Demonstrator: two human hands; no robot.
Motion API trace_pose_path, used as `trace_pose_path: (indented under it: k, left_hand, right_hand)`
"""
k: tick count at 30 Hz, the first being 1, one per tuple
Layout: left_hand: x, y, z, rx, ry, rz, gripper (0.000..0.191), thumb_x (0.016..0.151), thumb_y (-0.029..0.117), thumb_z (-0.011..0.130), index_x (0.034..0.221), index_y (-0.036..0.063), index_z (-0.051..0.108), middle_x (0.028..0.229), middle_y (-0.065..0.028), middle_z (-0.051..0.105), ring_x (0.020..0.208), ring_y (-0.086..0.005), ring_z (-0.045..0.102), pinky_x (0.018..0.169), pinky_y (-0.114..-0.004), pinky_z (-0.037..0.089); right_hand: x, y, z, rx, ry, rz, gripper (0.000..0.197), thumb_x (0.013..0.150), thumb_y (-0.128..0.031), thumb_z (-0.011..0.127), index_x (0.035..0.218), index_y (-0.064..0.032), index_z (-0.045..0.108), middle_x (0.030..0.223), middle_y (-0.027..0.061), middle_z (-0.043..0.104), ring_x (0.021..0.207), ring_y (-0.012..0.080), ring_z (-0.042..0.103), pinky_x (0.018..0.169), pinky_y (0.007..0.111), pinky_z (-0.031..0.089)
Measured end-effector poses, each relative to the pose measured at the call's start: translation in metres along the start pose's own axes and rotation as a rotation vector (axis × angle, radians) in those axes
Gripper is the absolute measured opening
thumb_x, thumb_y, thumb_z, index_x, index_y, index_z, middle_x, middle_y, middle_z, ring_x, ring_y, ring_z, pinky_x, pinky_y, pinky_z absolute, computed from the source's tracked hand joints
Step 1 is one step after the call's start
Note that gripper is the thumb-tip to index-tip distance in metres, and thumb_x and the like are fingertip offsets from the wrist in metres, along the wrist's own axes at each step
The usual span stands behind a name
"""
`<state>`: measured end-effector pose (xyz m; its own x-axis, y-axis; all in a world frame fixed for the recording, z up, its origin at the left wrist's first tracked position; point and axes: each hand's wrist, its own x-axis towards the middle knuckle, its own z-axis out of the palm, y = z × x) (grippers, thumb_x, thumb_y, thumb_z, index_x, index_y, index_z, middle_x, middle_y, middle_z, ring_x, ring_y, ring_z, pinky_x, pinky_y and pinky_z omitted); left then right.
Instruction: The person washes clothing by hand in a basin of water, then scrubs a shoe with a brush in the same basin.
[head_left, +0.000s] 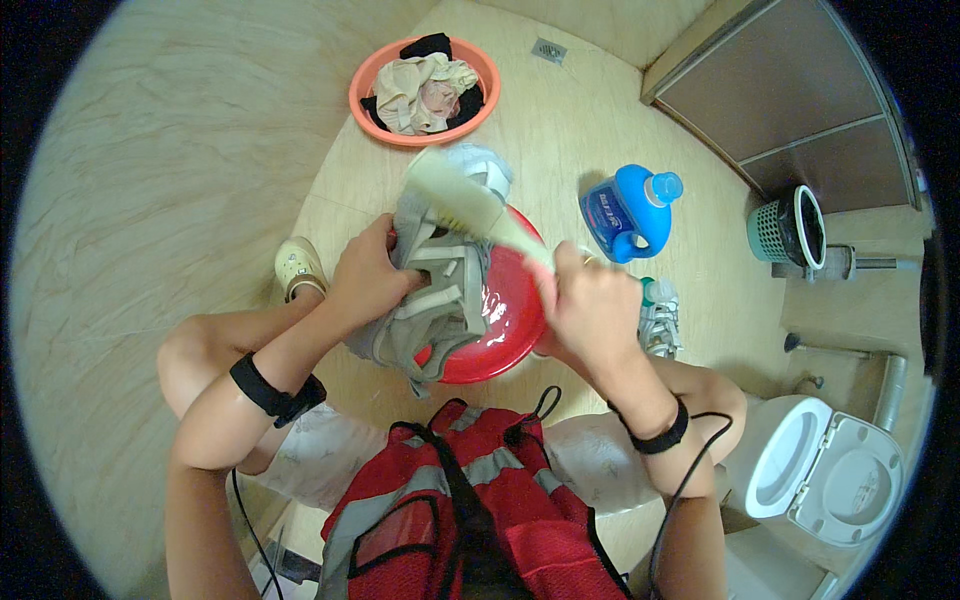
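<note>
My left hand (371, 274) grips a grey-green shoe (442, 277) with pale straps, held over the left side of a red plastic basin (517, 330). In my right hand (592, 300) is the handle of a pale scrubbing brush (457, 195), blurred, its head over the upper end of the shoe. Water seems to glint in the basin. Just beyond the basin lies a light blue and white item (484, 165), partly hidden by the brush; what it is I cannot tell.
An orange basin of clothes (491, 94) stands at the far wall. Right of the red basin are a blue detergent bottle (630, 214) and a grey-white shoe (661, 326). Farther right are a green wastebasket (766, 231) and a toilet (765, 487). A floor drain (549, 50) lies farther back.
</note>
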<state>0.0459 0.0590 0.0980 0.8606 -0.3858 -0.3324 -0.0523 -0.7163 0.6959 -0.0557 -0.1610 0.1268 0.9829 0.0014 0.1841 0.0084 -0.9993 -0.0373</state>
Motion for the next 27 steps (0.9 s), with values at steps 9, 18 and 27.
trace_pose_path:
  k: [9, 18, 27]
  left_hand:
    - [0.005, -0.022, 0.015, -0.009, -0.063, 0.023, 0.056, 0.06, 0.018, 0.07, 0.106, -0.0051, 0.05, 0.099, -0.0234, 0.058, 0.095, -0.0354, 0.057, 0.081, -0.037, 0.045]
    - [0.018, -0.057, 0.03, -0.084, -0.404, -0.194, 0.052, 0.065, 0.021, 0.067, 0.106, -0.0077, 0.053, 0.096, -0.0188, 0.061, 0.09, -0.026, 0.059, 0.078, -0.034, 0.046]
    - [0.074, -0.106, 0.139, 0.282, -0.174, -0.23, 0.066, 0.063, 0.031, 0.069, 0.11, -0.0079, 0.043, 0.097, -0.0261, 0.059, 0.095, -0.0365, 0.058, 0.081, -0.04, 0.047]
  right_hand:
    - [0.009, 0.002, 0.004, 0.0, -0.02, 0.148, 0.04, 0.083, -0.041, 0.054, 0.065, -0.0055, 0.055, 0.049, 0.0137, 0.056, 0.043, 0.0272, 0.058, 0.04, 0.037, 0.046]
    - [0.003, 0.048, -0.033, 0.119, -0.02, 0.307, 0.043, 0.081, -0.041, 0.056, 0.06, -0.0032, 0.057, 0.053, 0.0182, 0.055, 0.053, 0.0344, 0.058, 0.048, 0.042, 0.047]
    - [0.011, 0.059, -0.075, 0.387, 0.194, 0.471, 0.039, 0.084, -0.036, 0.054, 0.065, -0.0024, 0.056, 0.049, 0.012, 0.053, 0.044, 0.0274, 0.054, 0.041, 0.036, 0.04]
